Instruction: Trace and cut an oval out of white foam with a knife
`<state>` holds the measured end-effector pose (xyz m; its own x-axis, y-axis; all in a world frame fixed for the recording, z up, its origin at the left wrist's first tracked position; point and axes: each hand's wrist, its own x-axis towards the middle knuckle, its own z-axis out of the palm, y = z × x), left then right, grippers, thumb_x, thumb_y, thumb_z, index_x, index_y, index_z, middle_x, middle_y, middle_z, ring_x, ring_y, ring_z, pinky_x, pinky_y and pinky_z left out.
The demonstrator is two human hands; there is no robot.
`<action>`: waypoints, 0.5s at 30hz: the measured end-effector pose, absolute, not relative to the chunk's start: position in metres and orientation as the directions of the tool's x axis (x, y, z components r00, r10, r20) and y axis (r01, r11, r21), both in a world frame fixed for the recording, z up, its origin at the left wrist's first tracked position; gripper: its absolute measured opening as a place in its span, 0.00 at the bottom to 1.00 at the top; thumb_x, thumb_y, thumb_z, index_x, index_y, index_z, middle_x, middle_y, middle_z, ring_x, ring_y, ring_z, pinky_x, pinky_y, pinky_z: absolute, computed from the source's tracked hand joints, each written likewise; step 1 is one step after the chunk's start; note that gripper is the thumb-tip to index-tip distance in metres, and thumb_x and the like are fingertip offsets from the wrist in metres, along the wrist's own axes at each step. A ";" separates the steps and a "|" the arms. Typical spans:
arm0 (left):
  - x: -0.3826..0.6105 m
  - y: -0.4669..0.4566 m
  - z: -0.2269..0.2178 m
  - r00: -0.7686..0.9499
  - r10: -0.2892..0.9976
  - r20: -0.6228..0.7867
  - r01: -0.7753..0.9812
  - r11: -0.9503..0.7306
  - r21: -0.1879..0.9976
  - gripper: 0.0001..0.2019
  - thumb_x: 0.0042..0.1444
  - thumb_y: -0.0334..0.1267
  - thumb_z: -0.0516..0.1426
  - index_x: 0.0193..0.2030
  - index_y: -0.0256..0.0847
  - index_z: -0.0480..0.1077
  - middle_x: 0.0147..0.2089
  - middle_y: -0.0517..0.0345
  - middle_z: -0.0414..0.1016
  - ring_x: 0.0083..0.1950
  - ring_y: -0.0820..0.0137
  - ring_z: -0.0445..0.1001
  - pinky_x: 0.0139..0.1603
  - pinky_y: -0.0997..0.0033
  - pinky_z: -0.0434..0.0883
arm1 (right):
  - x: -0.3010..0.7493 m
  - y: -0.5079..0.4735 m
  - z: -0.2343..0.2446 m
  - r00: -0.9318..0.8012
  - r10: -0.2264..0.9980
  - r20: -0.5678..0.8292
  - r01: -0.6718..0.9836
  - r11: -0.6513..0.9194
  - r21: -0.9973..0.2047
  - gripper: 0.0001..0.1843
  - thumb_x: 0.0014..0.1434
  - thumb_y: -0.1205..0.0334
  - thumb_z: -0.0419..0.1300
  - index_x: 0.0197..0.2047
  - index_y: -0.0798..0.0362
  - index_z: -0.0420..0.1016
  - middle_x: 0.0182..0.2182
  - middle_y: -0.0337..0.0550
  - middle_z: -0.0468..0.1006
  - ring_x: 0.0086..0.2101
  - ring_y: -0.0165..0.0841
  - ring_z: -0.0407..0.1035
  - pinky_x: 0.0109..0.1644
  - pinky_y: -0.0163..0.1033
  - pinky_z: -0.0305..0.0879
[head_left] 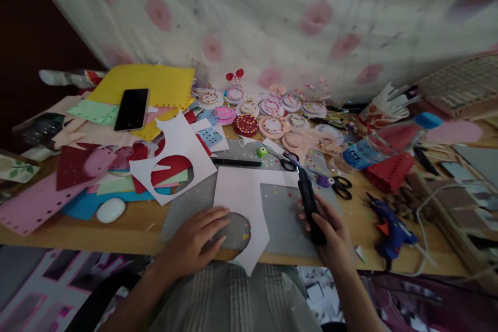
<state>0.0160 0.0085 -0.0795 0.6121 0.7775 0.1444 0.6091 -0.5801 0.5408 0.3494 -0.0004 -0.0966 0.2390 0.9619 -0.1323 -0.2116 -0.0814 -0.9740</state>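
My left hand (pixel 196 238) lies flat with fingers spread on a white sheet of paper (pixel 243 194) that has a round hole cut in it, over a grey cutting mat (pixel 280 218). My right hand (pixel 329 231) is closed around a black tool (pixel 309 202), likely a cutter, whose tip points away from me over the mat. The paper hangs slightly over the table's near edge.
Scissors (pixel 290 161) and purple-handled scissors (pixel 334 184), a black pen (pixel 235 163), a blue glue gun (pixel 391 228), a plastic bottle (pixel 383 145), a phone (pixel 132 109) on yellow foam, coloured foam sheets at left, several decorated round pieces (pixel 272 111) at the back.
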 end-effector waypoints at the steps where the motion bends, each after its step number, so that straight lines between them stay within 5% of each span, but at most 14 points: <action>1: 0.016 0.009 -0.080 0.617 0.774 0.141 0.586 -0.571 0.574 0.19 0.64 0.33 0.52 0.61 0.45 0.64 0.66 0.53 0.66 0.67 0.64 0.63 0.66 0.58 0.66 | 0.349 0.000 -0.099 0.243 0.962 -0.124 -0.232 -0.066 -0.970 0.26 0.57 0.58 0.63 0.59 0.47 0.70 0.45 0.49 0.79 0.26 0.29 0.67 0.28 0.36 0.64; 7: 0.019 0.014 -0.083 0.553 0.818 0.157 0.538 -0.495 0.682 0.18 0.65 0.33 0.51 0.61 0.48 0.64 0.65 0.54 0.66 0.67 0.65 0.63 0.66 0.59 0.65 | 0.345 -0.002 -0.100 0.286 0.956 -0.060 -0.260 0.017 -0.966 0.26 0.55 0.61 0.61 0.59 0.43 0.72 0.47 0.48 0.78 0.31 0.32 0.69 0.30 0.37 0.63; 15: 0.020 0.014 -0.091 0.439 0.852 0.286 0.637 -0.520 0.570 0.18 0.65 0.30 0.50 0.60 0.43 0.63 0.66 0.50 0.63 0.68 0.62 0.61 0.67 0.58 0.63 | 0.343 -0.003 -0.097 0.335 0.940 -0.070 -0.291 0.032 -0.956 0.28 0.60 0.59 0.62 0.63 0.41 0.66 0.57 0.46 0.72 0.36 0.30 0.69 0.38 0.36 0.65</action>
